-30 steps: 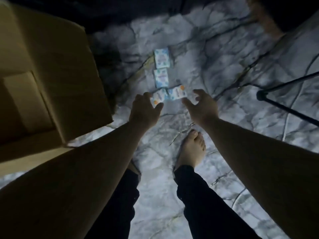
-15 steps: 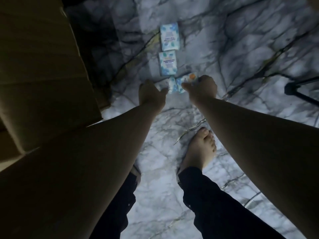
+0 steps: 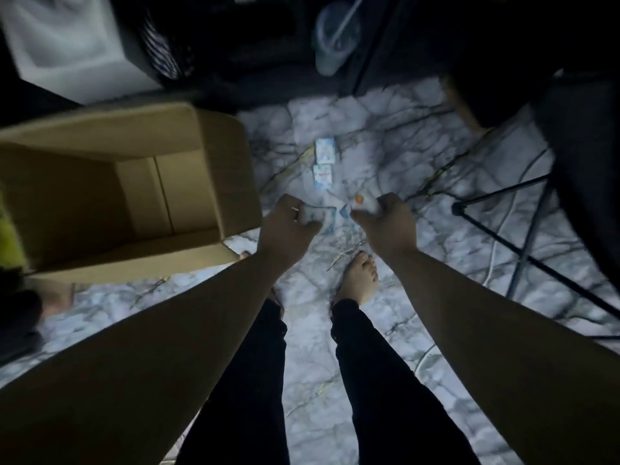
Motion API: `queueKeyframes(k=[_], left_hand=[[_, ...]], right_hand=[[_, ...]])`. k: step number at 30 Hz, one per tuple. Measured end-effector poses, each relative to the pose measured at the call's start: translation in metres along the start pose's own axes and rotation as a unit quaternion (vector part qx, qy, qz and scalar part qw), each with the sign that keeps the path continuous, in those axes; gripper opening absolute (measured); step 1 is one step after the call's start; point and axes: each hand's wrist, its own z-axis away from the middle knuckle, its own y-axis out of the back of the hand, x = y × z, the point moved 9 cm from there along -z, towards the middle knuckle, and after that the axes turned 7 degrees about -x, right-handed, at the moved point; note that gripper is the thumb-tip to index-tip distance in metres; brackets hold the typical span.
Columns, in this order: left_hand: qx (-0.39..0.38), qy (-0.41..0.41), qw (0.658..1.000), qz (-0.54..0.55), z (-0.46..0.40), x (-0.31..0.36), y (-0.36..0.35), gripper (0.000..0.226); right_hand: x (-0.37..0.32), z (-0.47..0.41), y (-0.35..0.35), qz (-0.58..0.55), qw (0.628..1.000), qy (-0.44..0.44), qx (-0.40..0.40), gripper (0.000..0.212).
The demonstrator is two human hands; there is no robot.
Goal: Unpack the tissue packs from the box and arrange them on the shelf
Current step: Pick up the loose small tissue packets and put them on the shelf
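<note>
Now the box (image 3: 134, 193) on the floor (image 3: 302, 347) shows only its bare bottom. My left grip (image 3: 288, 226) and right grip (image 3: 385, 223) each grasp one pack (image 3: 313, 214), arms stretched down; two packs (image 3: 324, 155) lie on the floor.

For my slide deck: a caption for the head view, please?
Both hands, left hand and right hand, each grip a tissue pack above the marble floor beside an open cardboard box.

Bare forearms with no sleeves in view, thin ring (image 3: 295, 210) on a finger of the left hand (image 3: 288, 229), right hand (image 3: 385, 226) without visible jewellery, dark trousers (image 3: 379, 380) reaching the ankles, bare feet (image 3: 360, 276), picture dim and slightly blurred
</note>
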Motion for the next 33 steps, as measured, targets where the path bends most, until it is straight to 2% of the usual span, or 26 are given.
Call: queueKeyframes(k=[4, 10, 16, 25, 29, 33], left_hand=[[0.016, -0.024, 0.999, 0.04, 0.085, 0.068, 0.071, 0.031], [0.053, -0.083, 0.99, 0.1, 0.201, 0.147, 0.173, 0.029], [0.146, -0.111, 0.979, 0.084, 0.311, 0.162, 0.274, 0.031], [0.259, -0.148, 0.945, 0.132, 0.435, 0.118, 0.398, 0.031], [0.287, -0.172, 0.928, 0.165, 0.476, 0.083, 0.456, 0.033], [0.317, -0.182, 0.918, 0.154, 0.505, 0.04, 0.517, 0.042]], right_hand=[[-0.081, 0.079, 0.06, -0.008, 0.997, 0.073, -0.004, 0.04], [-0.221, 0.191, 0.12, 0.002, 0.976, 0.215, -0.027, 0.028], [-0.32, 0.281, 0.134, -0.028, 0.939, 0.339, -0.04, 0.026], [-0.445, 0.403, 0.049, 0.0, 0.886, 0.447, -0.125, 0.026], [-0.493, 0.448, -0.008, -0.003, 0.868, 0.479, -0.13, 0.027], [-0.534, 0.482, -0.065, -0.009, 0.857, 0.498, -0.136, 0.025]])
